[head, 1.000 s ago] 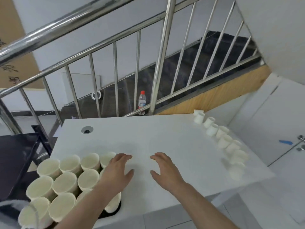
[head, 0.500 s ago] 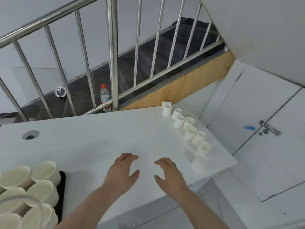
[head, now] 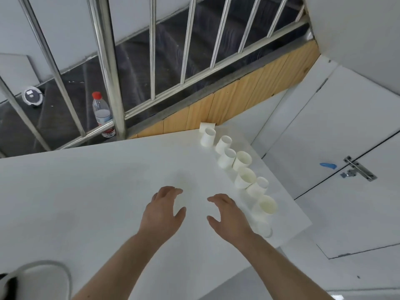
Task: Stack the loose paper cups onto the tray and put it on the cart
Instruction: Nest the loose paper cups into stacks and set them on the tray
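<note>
Paper cups (head: 244, 178) stand in a loose row along the right edge of the white table (head: 86, 191), the nearest just beside the right hand (head: 229, 215). Both hands hover with fingers relaxed and spread, holding nothing; the left hand (head: 163, 210) is near the right. Beyond the table, a water bottle (head: 102, 114) stands by the railing (head: 108, 68).

Stairwell landing with a white bench (head: 86, 191)

A steel railing (head: 108, 68) rises past the bench's far edge, dark stairs (head: 173, 50) and a water bottle (head: 102, 113) behind it; a white door (head: 346, 202) with a metal latch (head: 358, 168) stands right.
</note>
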